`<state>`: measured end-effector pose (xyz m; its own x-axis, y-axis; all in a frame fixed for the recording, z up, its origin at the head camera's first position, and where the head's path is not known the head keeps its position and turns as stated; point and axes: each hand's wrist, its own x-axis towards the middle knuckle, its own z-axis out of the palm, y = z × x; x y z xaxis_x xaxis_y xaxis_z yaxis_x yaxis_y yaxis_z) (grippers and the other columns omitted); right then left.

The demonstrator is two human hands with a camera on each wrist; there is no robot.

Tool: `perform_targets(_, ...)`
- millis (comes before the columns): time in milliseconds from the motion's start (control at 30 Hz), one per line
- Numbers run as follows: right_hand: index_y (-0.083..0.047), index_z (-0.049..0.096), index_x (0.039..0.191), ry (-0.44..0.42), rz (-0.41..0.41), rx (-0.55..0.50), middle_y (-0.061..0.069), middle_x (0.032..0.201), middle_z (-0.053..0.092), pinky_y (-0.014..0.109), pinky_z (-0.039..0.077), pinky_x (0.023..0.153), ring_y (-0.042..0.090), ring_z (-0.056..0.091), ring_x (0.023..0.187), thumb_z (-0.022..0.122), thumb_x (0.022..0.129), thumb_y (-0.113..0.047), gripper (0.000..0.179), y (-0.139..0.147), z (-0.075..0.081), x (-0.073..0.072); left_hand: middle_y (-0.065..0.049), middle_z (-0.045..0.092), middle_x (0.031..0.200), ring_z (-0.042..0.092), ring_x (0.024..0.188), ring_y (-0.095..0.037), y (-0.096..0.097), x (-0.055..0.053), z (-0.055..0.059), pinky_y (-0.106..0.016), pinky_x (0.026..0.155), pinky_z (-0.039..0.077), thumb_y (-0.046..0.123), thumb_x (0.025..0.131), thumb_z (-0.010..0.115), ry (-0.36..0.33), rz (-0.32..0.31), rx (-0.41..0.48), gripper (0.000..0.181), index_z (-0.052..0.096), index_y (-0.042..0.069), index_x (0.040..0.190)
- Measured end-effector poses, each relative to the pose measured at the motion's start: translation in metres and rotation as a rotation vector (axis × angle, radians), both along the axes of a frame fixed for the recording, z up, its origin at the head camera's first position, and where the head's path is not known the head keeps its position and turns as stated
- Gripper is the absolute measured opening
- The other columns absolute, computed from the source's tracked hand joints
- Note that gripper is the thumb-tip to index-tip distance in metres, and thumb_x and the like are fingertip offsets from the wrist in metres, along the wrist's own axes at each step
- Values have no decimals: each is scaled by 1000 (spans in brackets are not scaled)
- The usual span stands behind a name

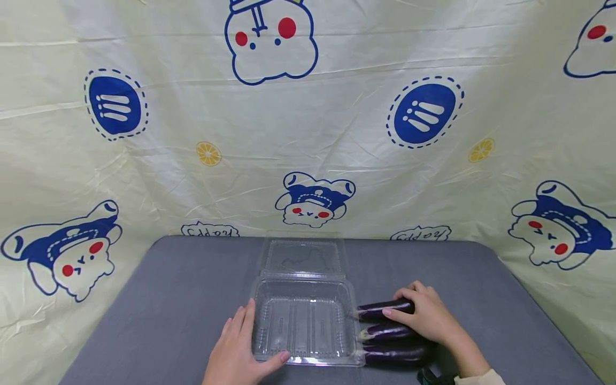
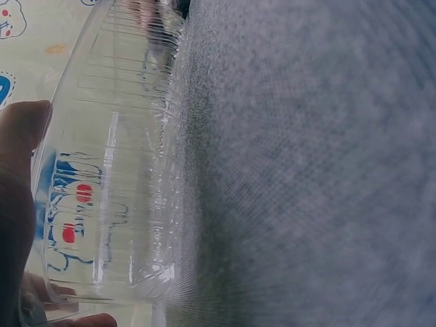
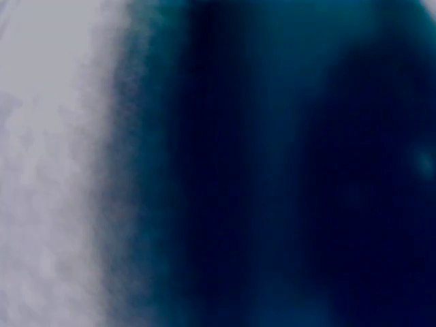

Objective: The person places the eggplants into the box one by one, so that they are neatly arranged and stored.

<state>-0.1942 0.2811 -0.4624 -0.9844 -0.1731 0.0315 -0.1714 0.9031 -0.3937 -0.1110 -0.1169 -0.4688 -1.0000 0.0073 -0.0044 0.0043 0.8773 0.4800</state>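
Grey tabletop | left hand: fingers straight, touching clear box | right hand: fingers clamped on farthest eggplant

You are working at a screened-off grey table. A cartoon-printed sheet is hanging behind it, hiding the room.

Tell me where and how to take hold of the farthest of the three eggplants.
Best, I'd judge, to grip the farthest eggplant around its body, from above and the right, where the right hand is. It lies flat, stem end toward the clear container, which crowds the left; the middle eggplant lies close along its near side, so slip in gently there.
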Motion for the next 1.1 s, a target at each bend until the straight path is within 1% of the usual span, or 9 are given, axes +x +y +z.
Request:
perform_targets(167,-23,71,99,87,-18,-3,1,95,53,41,41,75,23,48,90,73,78,-64,46,4,-1,-1,-23,43,151,43,132,-56,0,1,0,-66,100,42,87,63,64,5,3,3,128,27,8,157)
perform_targets(300,-20,72,96,168,-43,-4,5,95,56,44,41,74,28,50,88,77,77,-59,44,7,1,0,-23,43,151,43,132,-56,0,1,-1,-66,100,42,87,63,64,5,5,1,128,27,8,157)
perform_targets(467,-15,73,99,218,-92,-34,15,103,56,53,40,79,38,50,96,76,78,-58,48,11,8,-1,-22,43,151,43,131,-55,1,1,-2,-66,99,43,88,63,64,10,7,0,128,27,8,157)
perform_targets(600,-12,72,103,247,-114,-50,20,111,55,54,38,81,41,47,101,75,80,-59,52,9,17,-1,-22,44,150,44,132,-54,1,0,-3,-65,101,42,88,63,64,24,3,-4,128,28,8,156)
perform_targets(733,-11,72,104,291,-122,-56,21,114,54,53,37,80,40,46,101,75,80,-59,54,1,29,0,-22,44,150,45,133,-51,1,1,-3,-62,104,41,87,63,64,40,-2,-5,128,29,7,156)
perform_targets(900,-12,73,103,338,-102,-90,18,113,53,48,36,78,36,45,98,78,78,-55,50,-17,42,3,-22,45,149,45,134,-48,0,0,-3,-61,106,40,87,63,65,47,-3,-1,127,30,6,155)
perform_targets(1000,-13,73,103,350,-83,-100,16,113,53,47,37,77,34,44,98,79,77,-55,50,-30,46,3,-23,44,150,44,133,-50,0,1,-3,-63,104,41,87,63,64,43,-3,-5,128,30,6,156)
perform_targets(1100,-15,73,101,367,-81,-78,14,113,54,45,38,75,33,45,98,77,76,-60,52,-45,49,3,-23,43,150,44,132,-53,0,0,-3,-64,103,42,88,63,63,36,-4,-5,128,29,6,156)
